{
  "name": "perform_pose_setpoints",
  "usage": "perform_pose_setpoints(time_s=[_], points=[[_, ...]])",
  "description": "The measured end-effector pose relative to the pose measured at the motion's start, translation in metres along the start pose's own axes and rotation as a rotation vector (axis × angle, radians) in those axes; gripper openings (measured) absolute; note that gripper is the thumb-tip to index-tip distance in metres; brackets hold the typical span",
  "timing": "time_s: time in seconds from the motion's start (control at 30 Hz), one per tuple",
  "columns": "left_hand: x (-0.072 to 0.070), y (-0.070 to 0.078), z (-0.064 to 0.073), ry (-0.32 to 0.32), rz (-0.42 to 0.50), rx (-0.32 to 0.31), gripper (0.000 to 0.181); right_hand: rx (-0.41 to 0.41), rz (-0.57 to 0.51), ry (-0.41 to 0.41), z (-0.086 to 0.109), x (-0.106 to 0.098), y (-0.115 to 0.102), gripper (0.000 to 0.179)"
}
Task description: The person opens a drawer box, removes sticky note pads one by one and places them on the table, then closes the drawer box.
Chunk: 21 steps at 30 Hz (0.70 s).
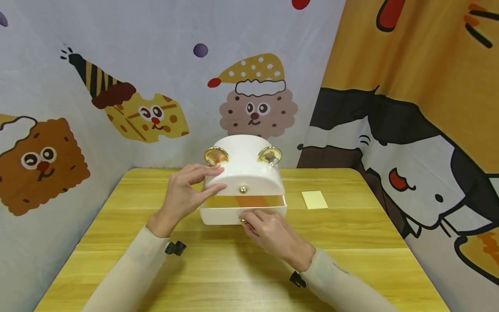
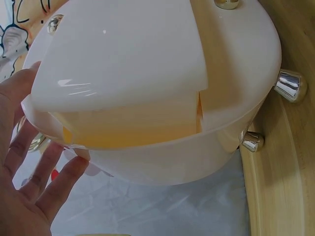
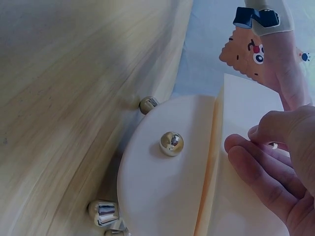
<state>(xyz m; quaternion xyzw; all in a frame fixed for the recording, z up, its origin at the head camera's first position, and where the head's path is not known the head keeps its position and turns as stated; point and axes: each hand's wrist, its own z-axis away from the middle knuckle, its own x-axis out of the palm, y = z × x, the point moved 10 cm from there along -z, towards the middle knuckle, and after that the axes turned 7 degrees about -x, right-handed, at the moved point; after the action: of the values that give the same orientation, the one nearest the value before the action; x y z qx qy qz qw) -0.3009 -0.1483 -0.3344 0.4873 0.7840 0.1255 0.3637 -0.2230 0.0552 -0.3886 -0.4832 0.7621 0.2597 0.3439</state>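
Note:
A white rounded drawer box (image 1: 249, 151) with two gold ears stands on the table. One drawer (image 1: 219, 216) is pulled out, its front panel apart from the box. My right hand (image 1: 274, 234) pinches the gold knob of that drawer, and in the right wrist view its fingertips (image 3: 235, 147) mostly cover the knob. At the box's upper left corner, my left hand (image 1: 183, 190) rests with thumb and fingers spread, the thumb on the front and the fingers by the left ear. Seen from the right wrist, a further knob (image 3: 172, 143) sits on a closed front below the drawer.
A pale yellow square of paper (image 1: 315, 199) lies on the wooden table (image 1: 218, 268) to the right of the box. Gold feet (image 3: 103, 212) hold the box off the tabletop. Behind it hangs a curtain (image 1: 163, 34) with cartoon prints.

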Motion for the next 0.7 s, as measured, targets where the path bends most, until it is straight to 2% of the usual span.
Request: perform_pose_setpoints(time_s=[0.43, 0.7], points=[[0.001, 0.000, -0.001, -0.003, -0.015, 0.023, 0.046, 0.003, -0.033, -0.002, 0.001, -0.004, -0.005, 0.031], [0.000, 0.000, 0.001, -0.022, -0.019, 0.012, 0.047, -0.014, -0.034, -0.005, 0.002, -0.005, -0.012, 0.032]])
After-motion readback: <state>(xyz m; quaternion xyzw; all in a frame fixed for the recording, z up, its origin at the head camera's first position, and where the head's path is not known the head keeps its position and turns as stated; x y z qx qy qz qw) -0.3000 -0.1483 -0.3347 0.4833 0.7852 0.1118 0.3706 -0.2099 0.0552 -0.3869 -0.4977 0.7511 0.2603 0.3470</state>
